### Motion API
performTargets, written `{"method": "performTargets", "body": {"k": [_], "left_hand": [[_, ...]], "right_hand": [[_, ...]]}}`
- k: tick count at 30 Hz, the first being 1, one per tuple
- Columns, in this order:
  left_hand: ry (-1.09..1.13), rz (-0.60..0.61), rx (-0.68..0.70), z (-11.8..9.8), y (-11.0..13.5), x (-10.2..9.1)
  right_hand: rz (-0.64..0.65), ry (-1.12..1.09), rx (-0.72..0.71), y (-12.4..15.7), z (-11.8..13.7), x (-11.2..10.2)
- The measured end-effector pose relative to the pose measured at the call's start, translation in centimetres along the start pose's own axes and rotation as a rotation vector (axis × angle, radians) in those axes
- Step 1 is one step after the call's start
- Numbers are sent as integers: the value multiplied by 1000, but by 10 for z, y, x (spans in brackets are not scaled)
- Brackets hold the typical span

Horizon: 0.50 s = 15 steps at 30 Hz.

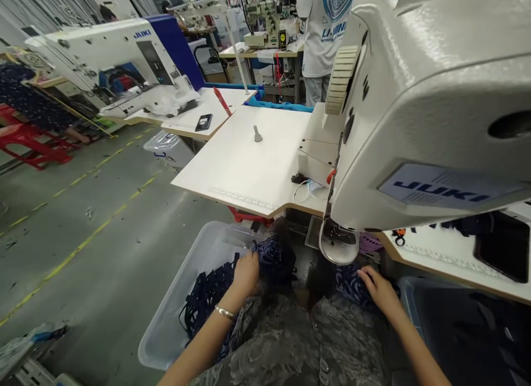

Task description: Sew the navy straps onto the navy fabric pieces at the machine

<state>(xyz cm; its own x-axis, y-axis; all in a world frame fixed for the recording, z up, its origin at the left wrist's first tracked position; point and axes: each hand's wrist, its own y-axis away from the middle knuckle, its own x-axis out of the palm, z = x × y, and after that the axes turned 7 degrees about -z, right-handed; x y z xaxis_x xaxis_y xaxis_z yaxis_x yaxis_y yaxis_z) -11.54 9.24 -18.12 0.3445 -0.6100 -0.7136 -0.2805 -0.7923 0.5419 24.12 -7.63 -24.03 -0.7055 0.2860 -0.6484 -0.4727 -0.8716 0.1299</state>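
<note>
My left hand is closed on a dark blue patterned fabric piece, just beside the right wall of a clear plastic bin. Navy strips of cloth lie heaped in that bin. On the other side of my lap, my right hand pinches a similar blue patterned fabric piece. Between and above the hands juts the rounded metal free arm of a JUKI sewing machine. Parts of both fabric pieces are hidden by my fingers and in shadow.
The white machine table carries a small grey metal piece. A phone lies on the table part at right, above a dark-filled bin. Another JUKI machine stands at left. A person in a white shirt stands behind.
</note>
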Motion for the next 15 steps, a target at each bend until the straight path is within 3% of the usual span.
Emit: {"method": "performTargets", "body": {"k": [3, 6, 8, 11, 13, 15], "left_hand": [[357, 219, 19, -40, 6, 20], [678, 554, 7, -86, 17, 58], [882, 667, -27, -111, 22, 82], [1176, 584, -95, -129, 15, 96], [1347, 452, -148, -130, 5, 87], [1516, 325, -208, -125, -4, 68]], "right_hand": [[0, -53, -37, 5, 14, -22], [39, -99, -83, 15, 38, -34], [94, -126, -116, 27, 55, -41], [256, -150, -164, 45, 76, -58], [321, -123, -192, 52, 82, -75], [297, -56, -204, 52, 83, -92]]}}
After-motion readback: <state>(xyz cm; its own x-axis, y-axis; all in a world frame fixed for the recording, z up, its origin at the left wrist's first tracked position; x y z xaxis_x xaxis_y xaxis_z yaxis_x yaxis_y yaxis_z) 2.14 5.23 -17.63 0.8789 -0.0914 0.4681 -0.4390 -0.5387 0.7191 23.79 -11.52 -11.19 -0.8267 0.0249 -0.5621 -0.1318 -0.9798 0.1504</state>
